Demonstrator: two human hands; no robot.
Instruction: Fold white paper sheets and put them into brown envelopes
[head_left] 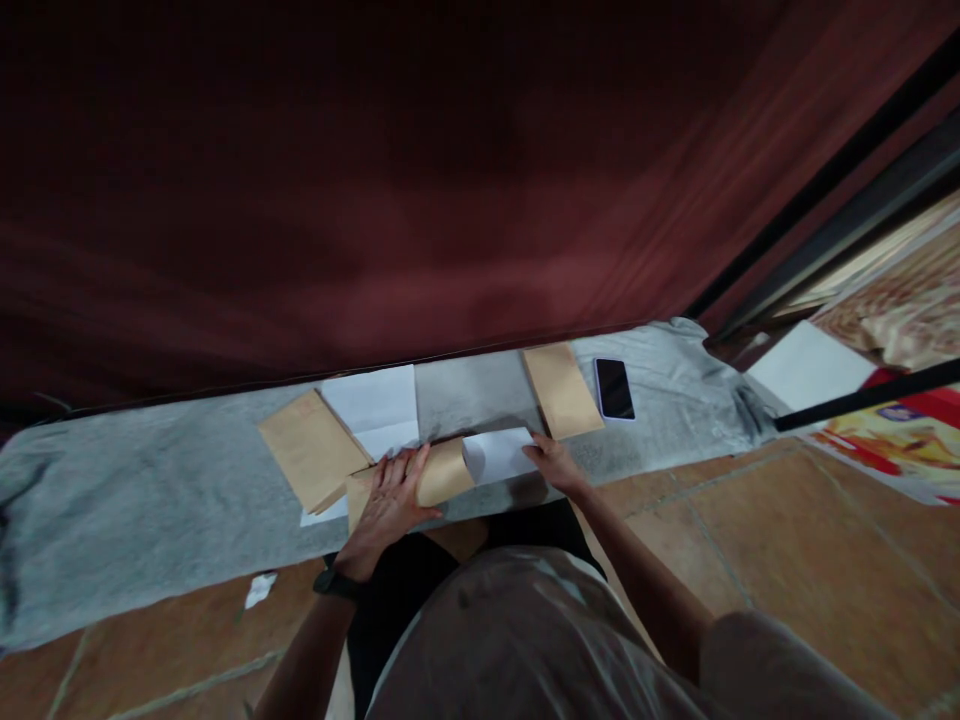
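Apparently, the white rectangular paper (495,456) sits only partway inside a brown paper envelope (445,474), left hand (391,502) open atop, right hand (558,465) gripping the sheet's outer end.

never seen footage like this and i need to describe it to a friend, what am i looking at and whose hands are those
There is no machine here: these are a person's own bare hands, in one picture taken by a camera worn on the head, looking forward and down. The left hand presses on a brown envelope. The right hand holds the end of a folded white paper that sticks out of the envelope's opening. They work on a grey cloth. To the left lie more brown envelopes and white sheets; to the right, another brown envelope and a phone.
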